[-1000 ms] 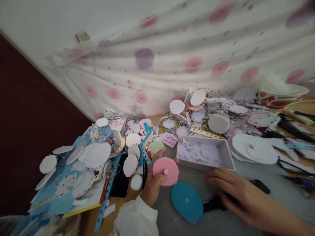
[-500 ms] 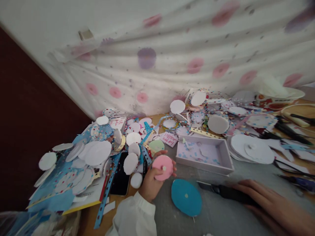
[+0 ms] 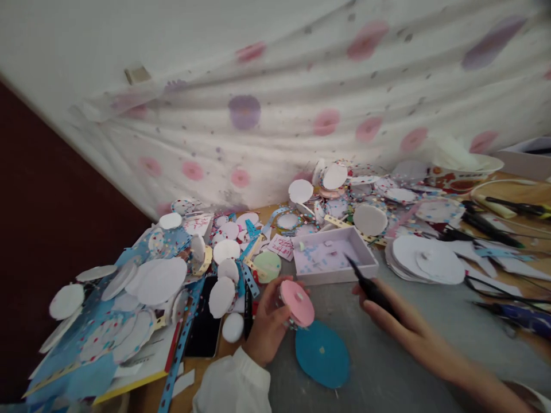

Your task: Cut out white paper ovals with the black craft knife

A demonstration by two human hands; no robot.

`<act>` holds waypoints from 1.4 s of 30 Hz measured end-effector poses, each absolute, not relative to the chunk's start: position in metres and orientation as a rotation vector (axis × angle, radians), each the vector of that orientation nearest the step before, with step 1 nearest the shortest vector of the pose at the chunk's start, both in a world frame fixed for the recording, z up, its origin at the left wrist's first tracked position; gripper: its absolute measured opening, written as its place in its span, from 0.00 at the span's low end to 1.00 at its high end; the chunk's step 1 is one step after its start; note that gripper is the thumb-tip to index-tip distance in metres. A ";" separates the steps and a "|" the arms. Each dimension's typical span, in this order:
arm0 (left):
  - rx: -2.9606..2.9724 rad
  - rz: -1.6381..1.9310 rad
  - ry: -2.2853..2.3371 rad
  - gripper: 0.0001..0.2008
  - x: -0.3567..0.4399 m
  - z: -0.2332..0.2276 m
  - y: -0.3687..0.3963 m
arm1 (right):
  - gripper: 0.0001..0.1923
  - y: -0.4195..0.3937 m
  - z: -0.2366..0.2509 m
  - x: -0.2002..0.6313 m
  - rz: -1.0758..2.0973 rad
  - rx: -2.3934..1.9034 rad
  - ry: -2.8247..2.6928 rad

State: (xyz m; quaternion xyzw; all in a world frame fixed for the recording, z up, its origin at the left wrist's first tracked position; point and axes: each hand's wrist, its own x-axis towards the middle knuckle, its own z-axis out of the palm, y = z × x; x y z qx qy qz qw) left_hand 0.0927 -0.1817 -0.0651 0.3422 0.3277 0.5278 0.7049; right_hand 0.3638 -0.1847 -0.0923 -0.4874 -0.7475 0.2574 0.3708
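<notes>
My left hand (image 3: 267, 327) is closed around a round pink paper disc (image 3: 298, 303), thumb on its face. A small pale nub sits at the disc's centre, and something bumpy shows under its lower edge. Just below and to the right, a blue paper disc (image 3: 322, 354) lies on the grey mat (image 3: 365, 367), with a pale dot in its middle. My right hand (image 3: 390, 315) grips a black-handled knife (image 3: 373, 291), raised in front of the white box. The knife's thin blade points up and left, apart from the pink disc.
A shallow white box (image 3: 336, 275) holding paper scraps stands behind my hands. Stacked white discs (image 3: 426, 259) lie to its right. Paper discs and strips crowd the left, around a black phone (image 3: 204, 321). A blue-handled tool (image 3: 523, 316) lies at far right.
My right hand has lifted the knife off the mat and brought it left, blade now tilted upward. My left hand has tilted the pink disc. The view has shifted slightly.
</notes>
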 end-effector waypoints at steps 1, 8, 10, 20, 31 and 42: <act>0.796 1.190 0.754 0.29 0.094 -0.067 -0.182 | 0.21 -0.190 -0.096 0.362 0.669 -1.240 -1.941; 1.152 1.268 0.862 0.29 0.103 -0.074 -0.186 | 0.19 -0.206 -0.090 0.368 0.570 -1.197 -2.191; 1.210 1.307 0.850 0.31 0.105 -0.076 -0.187 | 0.20 -0.204 -0.082 0.366 0.565 -1.180 -2.258; 1.349 1.387 0.758 0.33 0.108 -0.078 -0.190 | 0.18 -0.204 -0.071 0.361 0.697 -1.149 -2.453; 1.461 1.534 0.968 0.33 0.117 -0.075 -0.208 | 0.17 -0.205 -0.073 0.354 0.598 -1.087 -2.453; 1.544 1.595 1.011 0.38 0.128 -0.080 -0.218 | 0.10 -0.208 -0.077 0.351 0.570 -1.075 -2.484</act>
